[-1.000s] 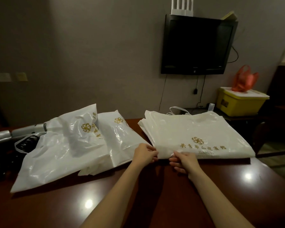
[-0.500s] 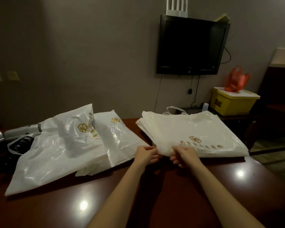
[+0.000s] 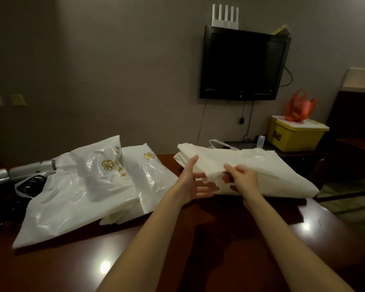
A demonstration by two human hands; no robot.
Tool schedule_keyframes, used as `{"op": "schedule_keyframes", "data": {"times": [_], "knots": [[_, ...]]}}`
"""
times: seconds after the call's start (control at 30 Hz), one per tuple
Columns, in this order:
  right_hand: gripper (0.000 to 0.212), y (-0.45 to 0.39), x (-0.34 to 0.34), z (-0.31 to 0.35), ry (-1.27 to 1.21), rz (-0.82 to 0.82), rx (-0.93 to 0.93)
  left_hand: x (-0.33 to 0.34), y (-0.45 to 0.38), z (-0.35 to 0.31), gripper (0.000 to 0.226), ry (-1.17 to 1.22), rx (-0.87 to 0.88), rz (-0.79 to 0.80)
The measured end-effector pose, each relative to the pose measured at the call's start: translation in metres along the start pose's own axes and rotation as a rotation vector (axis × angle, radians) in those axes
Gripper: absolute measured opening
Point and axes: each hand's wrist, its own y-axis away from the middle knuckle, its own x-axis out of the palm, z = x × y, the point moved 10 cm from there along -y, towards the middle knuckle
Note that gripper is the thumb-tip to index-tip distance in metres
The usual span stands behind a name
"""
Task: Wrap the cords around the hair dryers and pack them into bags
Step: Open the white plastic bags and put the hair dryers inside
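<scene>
L hand (image 3: 193, 184) fingers spread, touching bag stack (image 3: 261, 171) edge; R hand (image 3: 243, 178) pinching top bag

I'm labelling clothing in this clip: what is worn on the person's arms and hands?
Nothing shows. Both forearms are bare up to the frame's lower edge, with no sleeves in view. The left hand and right hand carry no gloves, rings, watch or bracelets that can be seen.

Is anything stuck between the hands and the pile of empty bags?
No. The left hand and right hand already touch the stack of bags; the right pinches its near edge.
</scene>
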Motion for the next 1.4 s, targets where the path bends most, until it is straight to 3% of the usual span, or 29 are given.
{"op": "schedule_keyframes", "data": {"times": [0.13,0.27,0.33,0.43,0.5,0.57,0.63,0.8,0.87,0.93,1.03,1.1,1.27,1.4], "knots": [[0.025,0.029,0.023,-0.029,-0.143,0.114,0.148,-0.022,0.004,-0.016,0.054,-0.105,0.117,-0.163],[0.06,0.048,0.034,-0.071,-0.562,0.167,0.493,-0.042,0.02,-0.042,0.031,-0.269,0.261,-0.225],[0.051,0.042,0.025,-0.063,-0.758,0.076,0.502,-0.046,0.038,-0.058,0.02,-0.314,0.319,-0.201],[0.021,0.026,0.025,-0.016,-0.89,0.045,0.415,-0.05,0.066,-0.086,0.035,-0.267,0.37,-0.137],[0.018,0.025,0.036,0.01,-0.887,0.088,0.337,-0.059,0.083,-0.101,0.039,-0.22,0.35,-0.096],[0.024,0.037,0.058,0.021,-0.859,0.184,0.306,-0.075,0.096,-0.106,0.026,-0.164,0.309,-0.083],[0.029,0.05,0.084,0.022,-0.841,0.301,0.307,-0.1,0.106,-0.102,0.02,-0.047,0.286,-0.142],[0.023,0.069,0.139,0.065,-0.804,0.611,0.176,-0.165,0.138,-0.114,0.036,0.002,0.383,-0.3],[0.036,0.066,0.154,0.054,-0.799,0.591,0.184,-0.184,0.157,-0.122,0.052,-0.025,0.448,-0.31],[0.045,0.056,0.169,0.019,-0.822,0.469,0.28,-0.202,0.175,-0.115,0.057,-0.081,0.456,-0.322],[0.02,0.054,0.191,-0.026,-0.705,0.392,0.371,-0.227,0.193,-0.092,0.05,-0.037,0.384,-0.316],[0.018,0.063,0.206,-0.043,-0.612,0.443,0.417,-0.249,0.205,-0.083,0.039,0.119,0.392,-0.338],[0.02,0.078,0.213,-0.07,-0.366,0.595,0.481,-0.291,0.216,-0.068,0.055,0.333,0.448,-0.328],[0.013,0.069,0.212,-0.06,-0.344,0.6,0.399,-0.294,0.21,-0.057,0.046,0.241,0.354,-0.294]]}}
